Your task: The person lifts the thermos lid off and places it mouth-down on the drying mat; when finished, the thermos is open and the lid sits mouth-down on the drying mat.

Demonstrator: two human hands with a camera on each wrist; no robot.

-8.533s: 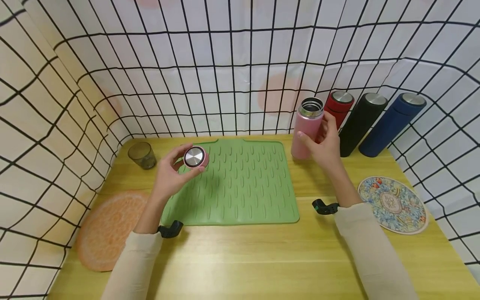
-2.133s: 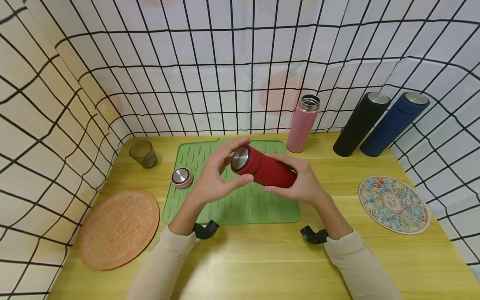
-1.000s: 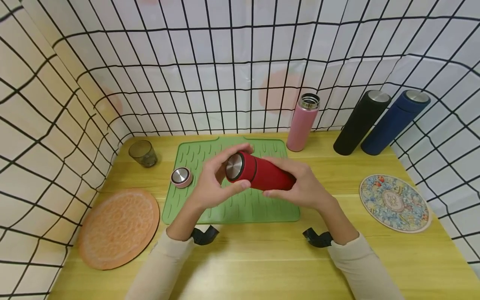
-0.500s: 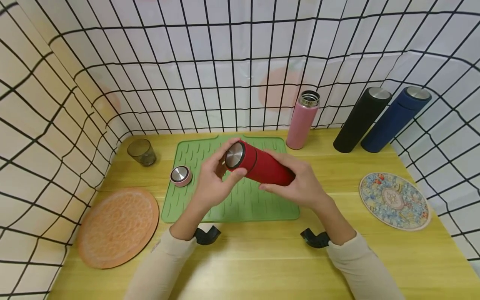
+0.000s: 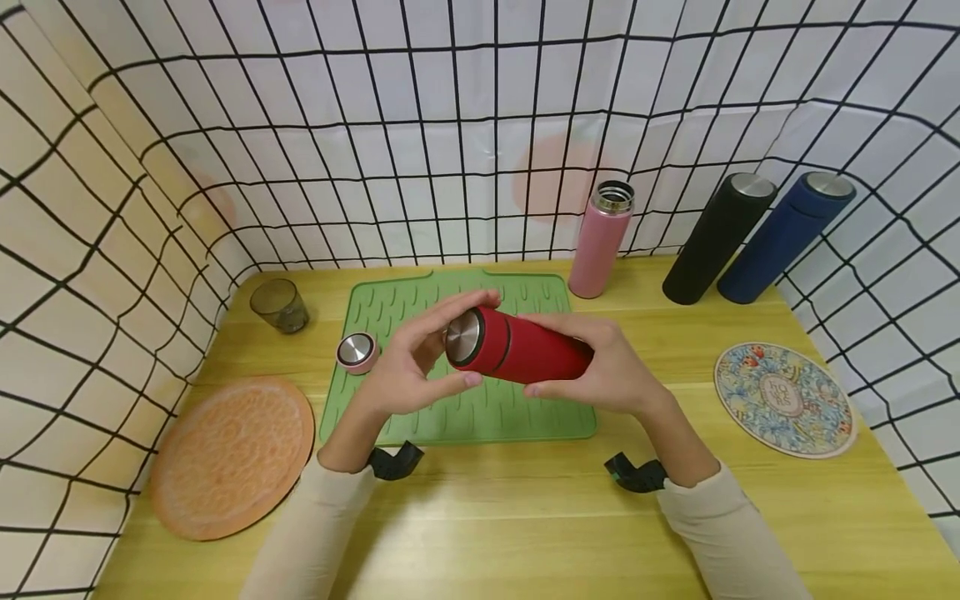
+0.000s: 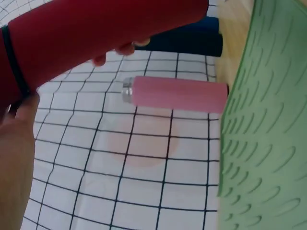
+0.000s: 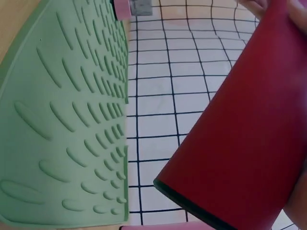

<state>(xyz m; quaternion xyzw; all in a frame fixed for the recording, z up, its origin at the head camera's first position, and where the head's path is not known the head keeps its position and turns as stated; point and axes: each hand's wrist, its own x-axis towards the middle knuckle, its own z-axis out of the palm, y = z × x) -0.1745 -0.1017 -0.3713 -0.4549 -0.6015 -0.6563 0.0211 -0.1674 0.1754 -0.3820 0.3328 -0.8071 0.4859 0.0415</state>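
Note:
A red thermos (image 5: pixel 543 350) is held tilted in the air above the green ribbed mat (image 5: pixel 480 417), its steel-topped lid (image 5: pixel 493 340) pointing left. My right hand (image 5: pixel 617 371) grips the body near the base. Around the lid end curls my left hand (image 5: pixel 408 362), thumb below and fingers over the top; in the left wrist view, the thumb (image 6: pixel 26 109) touches near the dark seam. Lid and body appear joined. On the mat's left part rests a pink lid (image 5: pixel 357 352), steel face up. The pink thermos (image 5: pixel 597 246) stands uncapped behind the mat's right corner.
Black (image 5: pixel 712 246) and blue (image 5: pixel 783 242) thermoses stand capped at the back right. A smoky glass (image 5: pixel 279 307) is at the back left. An orange round mat (image 5: pixel 234 458) lies left, a patterned round mat (image 5: pixel 783 400) right. Black wire grid (image 5: pixel 495 125) encloses the table's back and sides.
Earlier I held the pink lid and pink thermos; the lid is now on the mat, the pink thermos stands released, and the red one was picked up. Lately, both hands shift slightly around it.

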